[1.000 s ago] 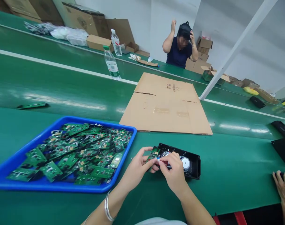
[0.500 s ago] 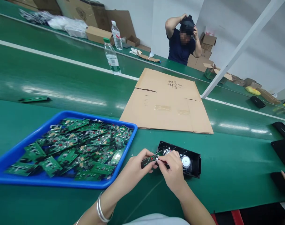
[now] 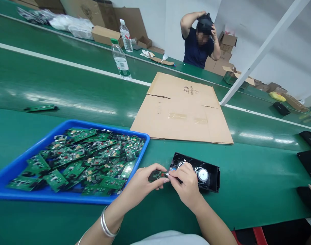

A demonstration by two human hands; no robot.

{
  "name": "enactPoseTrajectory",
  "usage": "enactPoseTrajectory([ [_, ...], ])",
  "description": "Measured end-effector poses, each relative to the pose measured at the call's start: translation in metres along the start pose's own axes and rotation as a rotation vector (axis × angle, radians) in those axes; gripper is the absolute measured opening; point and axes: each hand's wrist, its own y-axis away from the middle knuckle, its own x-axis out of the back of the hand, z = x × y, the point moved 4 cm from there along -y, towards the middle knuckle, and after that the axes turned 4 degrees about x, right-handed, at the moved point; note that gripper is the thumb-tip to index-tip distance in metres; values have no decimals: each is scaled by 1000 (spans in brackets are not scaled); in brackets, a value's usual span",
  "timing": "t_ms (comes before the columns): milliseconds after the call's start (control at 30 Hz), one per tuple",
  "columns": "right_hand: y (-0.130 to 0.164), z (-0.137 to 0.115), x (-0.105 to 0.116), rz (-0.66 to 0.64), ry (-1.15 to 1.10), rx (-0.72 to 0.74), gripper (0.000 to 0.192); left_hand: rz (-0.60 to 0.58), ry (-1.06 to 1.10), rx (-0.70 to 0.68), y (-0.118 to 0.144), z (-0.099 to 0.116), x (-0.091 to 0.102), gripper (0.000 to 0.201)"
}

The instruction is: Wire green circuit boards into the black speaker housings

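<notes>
Fingers of the left hand [image 3: 142, 182] pinch a small green circuit board [image 3: 157, 175], held just above the green belt [image 3: 247, 190] between the tray and the housing. The right hand [image 3: 186, 187] pinches a small white connector [image 3: 170, 173] at the board's end. Just behind sits an open black plastic housing [image 3: 208, 177] with round speakers. To the left, a blue plastic tray [image 3: 37, 149] holds many green boards. Beyond lies a flattened brown cardboard sheet [image 3: 183, 112].

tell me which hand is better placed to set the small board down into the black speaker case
Left, probably. The left hand already pinches the circuit board, beside the black speaker case. The right hand works only at the board's end, over the case.
</notes>
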Motion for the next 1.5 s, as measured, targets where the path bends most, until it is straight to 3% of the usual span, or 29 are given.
enactPoseTrajectory([
  [200, 1, -3, -2, -48, 88, 58, 19, 28, -305, -125, 1, 4, 0, 19],
  [367, 3, -5, -2, -83, 177, 95, 20, -7, -421, -136, 3, -3, -5, 15],
  [533, 2, -10, 3, -122, 247, 121, 24, -25, -660, -240, 10, 8, -11, 9],
  [667, 0, -15, 5, -173, 282, 152, 27, -43, -969, -391, 17, 22, -18, 20],
  [767, 0, -16, 5, -198, 295, 145, 30, -65, -1082, -471, 19, 27, -21, 26],
  [933, 0, -13, 8, -181, 184, 93, 23, -146, -966, -452, 14, 26, -14, 12],
  [1100, -1, -10, 9, -218, 108, 109, 22, -156, -809, -460, 12, 20, -8, 26],
  [1333, -2, -10, 7, -347, 48, 173, 27, -118, -968, -602, 21, 14, -17, 34],
  [1500, -2, -8, 8, -376, 8, 133, 29, -120, -920, -627, 22, 14, -21, 32],
])
